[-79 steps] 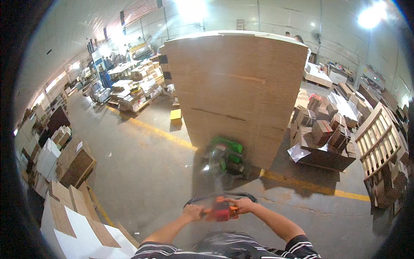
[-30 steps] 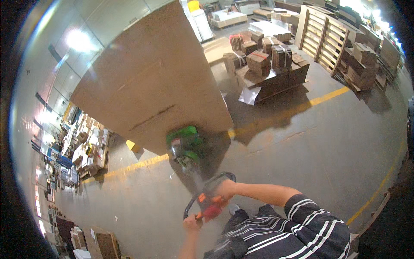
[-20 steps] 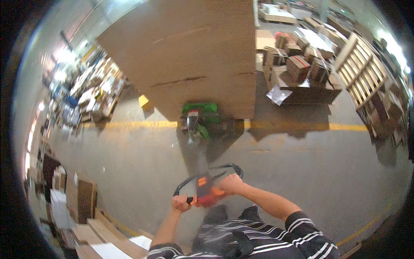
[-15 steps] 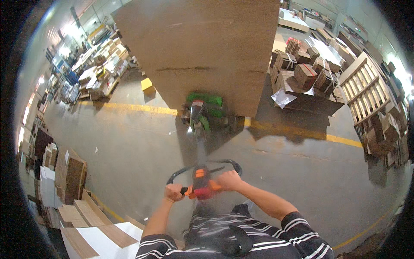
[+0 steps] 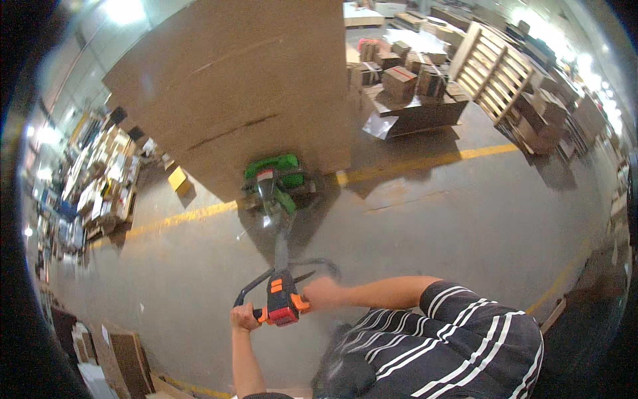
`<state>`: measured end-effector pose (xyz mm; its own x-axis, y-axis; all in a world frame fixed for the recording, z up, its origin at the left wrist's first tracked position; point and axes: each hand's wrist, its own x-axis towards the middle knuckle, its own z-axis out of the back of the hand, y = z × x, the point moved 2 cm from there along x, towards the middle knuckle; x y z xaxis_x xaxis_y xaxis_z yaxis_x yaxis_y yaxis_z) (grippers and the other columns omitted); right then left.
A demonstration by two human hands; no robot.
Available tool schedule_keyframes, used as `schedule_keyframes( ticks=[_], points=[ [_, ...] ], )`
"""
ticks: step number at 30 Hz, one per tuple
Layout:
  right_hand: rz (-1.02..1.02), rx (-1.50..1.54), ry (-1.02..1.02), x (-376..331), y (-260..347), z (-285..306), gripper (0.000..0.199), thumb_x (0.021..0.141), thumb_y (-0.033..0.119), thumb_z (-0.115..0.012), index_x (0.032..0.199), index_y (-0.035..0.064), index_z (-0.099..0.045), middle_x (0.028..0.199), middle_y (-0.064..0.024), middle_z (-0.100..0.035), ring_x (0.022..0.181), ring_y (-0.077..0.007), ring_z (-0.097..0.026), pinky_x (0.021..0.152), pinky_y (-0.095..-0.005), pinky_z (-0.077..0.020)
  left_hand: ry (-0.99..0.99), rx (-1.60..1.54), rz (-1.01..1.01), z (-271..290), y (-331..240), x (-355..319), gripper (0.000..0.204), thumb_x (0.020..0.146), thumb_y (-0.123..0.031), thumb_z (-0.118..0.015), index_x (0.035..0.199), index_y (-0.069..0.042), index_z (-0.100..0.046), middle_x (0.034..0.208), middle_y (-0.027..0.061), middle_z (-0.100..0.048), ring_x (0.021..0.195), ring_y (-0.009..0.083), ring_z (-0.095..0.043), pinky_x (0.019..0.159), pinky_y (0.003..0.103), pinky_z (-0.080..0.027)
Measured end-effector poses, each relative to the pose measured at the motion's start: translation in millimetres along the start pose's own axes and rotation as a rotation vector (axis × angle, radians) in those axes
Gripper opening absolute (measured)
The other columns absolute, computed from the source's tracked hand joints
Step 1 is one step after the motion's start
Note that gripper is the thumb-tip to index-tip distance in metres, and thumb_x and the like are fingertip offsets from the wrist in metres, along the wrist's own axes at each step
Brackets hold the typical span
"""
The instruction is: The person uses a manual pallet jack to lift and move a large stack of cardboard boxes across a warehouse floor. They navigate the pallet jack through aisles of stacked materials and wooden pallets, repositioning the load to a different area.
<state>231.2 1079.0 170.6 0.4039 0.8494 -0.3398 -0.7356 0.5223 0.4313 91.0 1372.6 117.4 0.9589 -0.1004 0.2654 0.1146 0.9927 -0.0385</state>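
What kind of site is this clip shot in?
Likely a warehouse or cardboard plant: a green pallet jack under a tall cardboard stack, wooden pallets, and a yellow floor line.

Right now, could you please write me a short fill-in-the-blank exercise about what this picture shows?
1. Both hands, left hand and right hand, grip the handle of a ____ pallet truck.
2. The truck sits under a tall stack of ____ sheets.
3. The floor line is painted ____.

Missing words: green; cardboard; yellow
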Motion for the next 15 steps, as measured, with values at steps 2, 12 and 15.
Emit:
schedule_keyframes(
  ticks=[2, 12, 15],
  points=[
    [-0.011, -0.009, -0.021, -1.0, 3.3, 0.2, 0.052, 0.079, 0.063, -0.066, 0.088, 0.0123, -0.074, 0.076, -0.0131, -0.071, 0.072, -0.0331, -0.07, 0.061, -0.0456, -0.0548, 0.019, -0.018, 0.012, 1.5, 4.6, 1.0, 0.04, 0.068, -0.04, -0.075, 0.059, -0.01, -0.05, 0.053, 0.012, -0.054, 0.049, 0.0338, -0.059, 0.047, 0.043, -0.046],
    [-0.066, 0.083, -0.108, -6.0, 26.5, -23.9, 0.07, 0.066, 0.071, -0.074, 0.085, 0.0037, -0.072, 0.084, -0.0144, -0.072, 0.082, -0.0315, -0.072, 0.07, -0.0429, -0.0572, 0.097, -0.023, 0.045, 24.0, -3.0, -11.6, 0.028, 0.062, -0.028, -0.077, 0.062, -0.009, -0.056, 0.059, 0.0118, -0.059, 0.055, 0.0334, -0.062, 0.05, 0.042, -0.049],
    [-0.046, 0.116, -0.132, -17.9, 33.1, -24.2, 0.07, 0.065, 0.07, -0.075, 0.085, 0.0038, -0.072, 0.084, -0.0149, -0.072, 0.083, -0.0311, -0.072, 0.072, -0.0436, -0.0571, 0.067, -0.061, 0.098, 32.5, -11.4, -20.6, 0.03, 0.062, -0.028, -0.078, 0.064, -0.009, -0.056, 0.063, 0.0127, -0.06, 0.061, 0.0349, -0.063, 0.055, 0.044, -0.049]
  ],
)
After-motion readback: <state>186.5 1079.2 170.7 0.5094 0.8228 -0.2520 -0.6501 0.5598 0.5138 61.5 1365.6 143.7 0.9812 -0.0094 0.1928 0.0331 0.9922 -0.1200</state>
